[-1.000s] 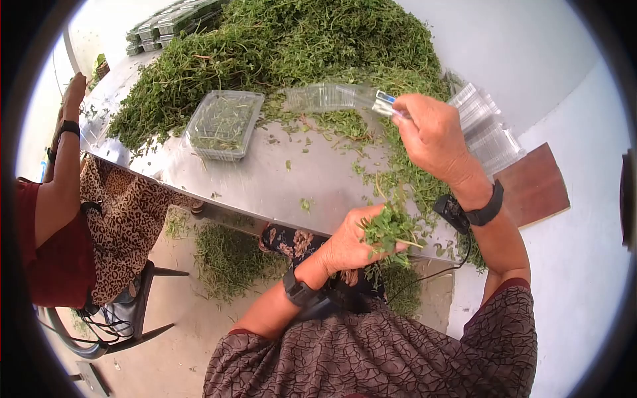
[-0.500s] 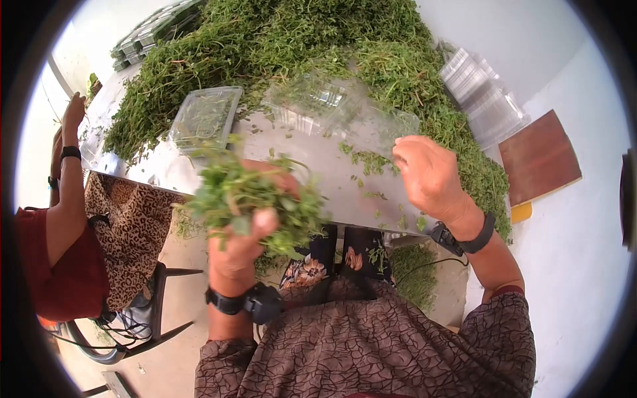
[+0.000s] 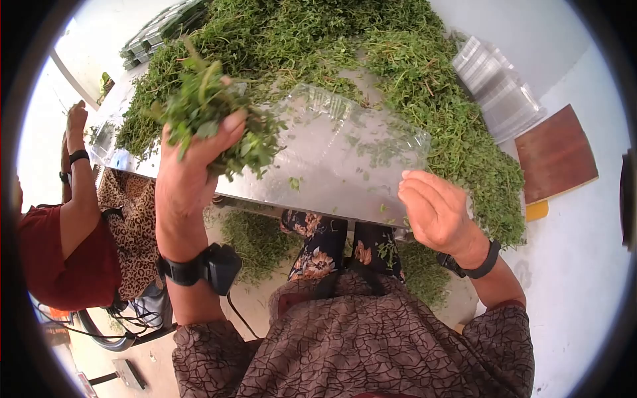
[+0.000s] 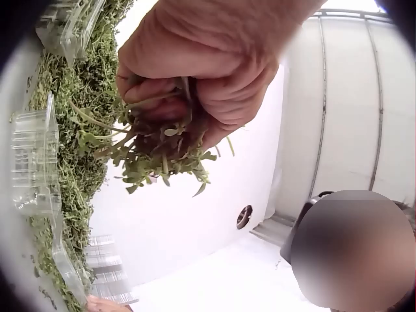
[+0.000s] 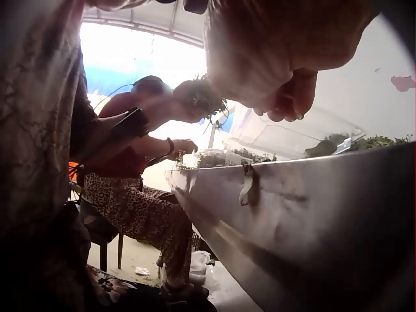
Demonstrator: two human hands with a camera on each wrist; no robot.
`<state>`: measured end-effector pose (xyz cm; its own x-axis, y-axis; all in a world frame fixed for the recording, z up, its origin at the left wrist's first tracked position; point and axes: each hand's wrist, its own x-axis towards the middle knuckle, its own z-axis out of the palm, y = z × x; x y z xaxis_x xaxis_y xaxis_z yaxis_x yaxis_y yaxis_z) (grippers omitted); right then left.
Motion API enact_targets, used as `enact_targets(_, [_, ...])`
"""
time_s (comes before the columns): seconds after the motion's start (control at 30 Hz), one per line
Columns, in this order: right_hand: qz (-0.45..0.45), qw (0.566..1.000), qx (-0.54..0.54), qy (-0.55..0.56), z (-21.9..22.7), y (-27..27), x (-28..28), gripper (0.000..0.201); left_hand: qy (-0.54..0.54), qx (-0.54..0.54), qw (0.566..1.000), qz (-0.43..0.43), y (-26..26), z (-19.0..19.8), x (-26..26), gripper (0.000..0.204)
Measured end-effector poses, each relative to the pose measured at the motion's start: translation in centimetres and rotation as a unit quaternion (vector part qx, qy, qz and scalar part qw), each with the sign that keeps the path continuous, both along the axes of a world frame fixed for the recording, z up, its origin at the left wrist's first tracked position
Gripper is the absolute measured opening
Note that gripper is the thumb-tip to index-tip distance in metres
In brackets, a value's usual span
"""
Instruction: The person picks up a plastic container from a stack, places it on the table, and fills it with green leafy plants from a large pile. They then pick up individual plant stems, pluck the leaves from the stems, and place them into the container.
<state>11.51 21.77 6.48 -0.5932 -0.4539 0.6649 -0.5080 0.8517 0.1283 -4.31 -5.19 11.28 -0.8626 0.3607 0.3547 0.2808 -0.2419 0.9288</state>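
My left hand (image 3: 189, 166) grips a bunch of leafy green stems (image 3: 206, 109), raised over the left part of the table. In the left wrist view the fingers are curled round the bunch (image 4: 166, 153), with leaves and stems sticking out. An opened clear plastic clamshell container (image 3: 322, 99) lies on the metal table (image 3: 312, 156). At its near right corner, my right hand (image 3: 438, 209) pinches the edge with curled fingers. The right wrist view shows that hand (image 5: 279, 65) in front of the clear container (image 5: 286, 133).
A large heap of greens (image 3: 298, 33) covers the back and right of the table. Stacked empty containers (image 3: 497, 89) stand at right beside a brown board (image 3: 557, 152). Filled boxes (image 3: 159, 36) are stacked back left. Another person (image 3: 70, 252) sits at left.
My left hand has swung from near my lap up to the left with the bunch. The container, first held up in my right hand, now lies opened on the table, drawn slightly nearer me.
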Motion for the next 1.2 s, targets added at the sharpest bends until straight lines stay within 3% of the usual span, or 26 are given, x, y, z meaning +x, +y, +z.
enact_targets(0.03, [0.001, 1.000, -0.002, 0.001, 0.0, 0.0, 0.1, 0.020, 0.033, -0.054, 0.998, -0.014, 0.3, 0.3, -0.5, 0.040])
enact_targets(0.07, [0.001, 1.000, 0.000, -0.004, 0.0, 0.0, 0.2, 0.020, -0.076, 0.042, 0.995, -0.039, 1.6, 0.9, -0.1, 0.031])
enact_targets(0.1, [0.001, 1.000, 0.002, -0.007, 0.0, 0.0, 0.3, 0.019, -0.075, 0.040, 0.996, -0.039, 2.0, 1.0, -0.6, 0.031])
enact_targets(0.17, [0.003, 1.000, -0.003, -0.007, 0.0, 0.1, 0.3, 0.020, 0.005, -0.161, 0.986, -0.035, 2.9, 1.1, -1.7, 0.022])
enact_targets(0.23, [0.007, 1.000, -0.007, -0.006, -0.1, 0.3, 0.4, 0.020, -0.011, -0.145, 0.987, -0.072, 4.1, 0.5, -2.1, 0.020])
enact_targets(0.3, [0.011, 1.000, 0.006, -0.011, -0.4, 0.3, 0.4, 0.020, -0.079, -0.233, 0.961, -0.125, 5.0, -0.4, -2.8, 0.028])
enact_targets(0.37, [0.016, 1.000, 0.007, -0.008, -0.5, 0.4, 0.3, 0.020, -0.086, -0.259, 0.954, -0.121, 6.1, -1.2, -3.6, 0.029])
enact_targets(0.47, [0.022, 1.000, 0.006, -0.009, -0.7, 0.6, 0.3, 0.020, 0.003, -0.465, 0.883, -0.063, 7.5, -1.7, -4.6, 0.032])
enact_targets(0.5, [0.022, 1.000, 0.004, -0.011, -0.7, 0.6, 0.3, 0.021, 0.004, -0.466, 0.883, -0.061, 7.7, -1.9, -4.9, 0.032])
enact_targets(0.6, [0.033, 0.999, -0.016, -0.012, -0.7, 0.5, 0.2, 0.029, 0.116, -0.493, 0.862, -0.018, 8.0, -3.8, -6.0, 0.058])
enact_targets(0.63, [0.034, 0.999, -0.018, -0.010, -0.8, 0.5, 0.1, 0.029, 0.117, -0.495, 0.861, -0.017, 8.1, -2.9, -5.6, 0.058])
enact_targets(0.7, [0.035, 0.999, -0.017, -0.008, -1.1, 0.6, 0.2, 0.028, -0.003, -0.565, 0.821, -0.075, 8.6, -0.4, -4.2, 0.043])
enact_targets(0.73, [0.035, 0.999, -0.019, -0.008, -1.1, 0.6, 0.2, 0.028, -0.004, -0.567, 0.820, -0.075, 8.5, -0.6, -4.1, 0.043])
enact_targets(0.8, [0.036, 0.999, -0.021, -0.008, -1.1, 0.6, 0.2, 0.028, -0.060, -0.460, 0.883, -0.066, 7.9, -1.1, -4.0, 0.057])
enact_targets(0.83, [0.036, 0.999, -0.023, -0.007, -1.1, 0.7, 0.3, 0.028, -0.060, -0.462, 0.883, -0.065, 7.6, -1.0, -3.6, 0.057])
enact_targets(0.9, [0.021, 1.000, -0.011, -0.013, -1.1, 0.9, 0.4, 0.021, -0.017, -0.380, 0.923, -0.056, 6.9, -0.5, -2.8, 0.074])
enact_targets(0.93, [0.023, 1.000, -0.013, -0.013, -1.1, 0.9, 0.4, 0.021, -0.017, -0.382, 0.923, -0.055, 6.4, -0.3, -2.9, 0.074])
enact_targets(1.0, [0.019, 1.000, -0.017, -0.014, -1.1, 0.9, 0.4, 0.022, 0.107, -0.413, 0.902, -0.067, 5.5, 0.0, -3.2, 0.066])
enact_targets(1.1, [0.014, 1.000, -0.018, -0.017, -1.0, 1.0, 0.4, 0.021, 0.045, -0.353, 0.930, -0.089, 5.0, 0.1, -2.4, 0.060])
enact_targets(1.2, [0.016, 0.999, -0.024, -0.015, -1.1, 1.0, 0.4, 0.021, 0.063, -0.384, 0.919, -0.064, 4.6, 0.3, -1.8, 0.053])
